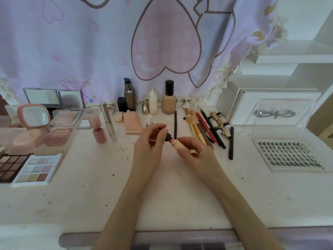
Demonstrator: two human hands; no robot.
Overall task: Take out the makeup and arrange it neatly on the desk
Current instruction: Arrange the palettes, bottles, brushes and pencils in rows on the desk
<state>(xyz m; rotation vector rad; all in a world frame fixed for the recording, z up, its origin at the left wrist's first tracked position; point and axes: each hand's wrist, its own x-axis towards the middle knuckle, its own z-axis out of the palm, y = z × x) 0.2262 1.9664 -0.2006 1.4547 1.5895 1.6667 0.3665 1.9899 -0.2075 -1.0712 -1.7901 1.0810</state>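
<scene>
A small peach-coloured concealer tube [177,143] is held above the middle of the white table [162,192], tilted so that its dark cap [168,137] points up and to the left. The tube's body is gripped by the right hand [195,152], whose fingers are curled round it, while the cap is pinched by the fingertips of the left hand [151,139]; both grips are thus closed on the same item. Whether the cap is fully seated on the tube cannot be told. Behind the hands, along the patterned curtain [126,42], a beige foundation bottle [169,98] with a black lid, a white squeeze bottle [153,101] and a dark pump bottle [128,96] are stood upright. To the right of the hands, a cluster of brushes and pencils [201,127] is laid roughly parallel, with a black pencil [231,143] set just beside it. Further right, a clear case of false lashes [290,156] is seen lying open on the table. On the left, two eyeshadow palettes [27,167] are placed side by side at the table's edge, and behind them a pink compact [34,121] is propped open with its mirror up. A pink bottle [98,129] and a silver tube [108,121] are laid between the compact and the hands.
</scene>
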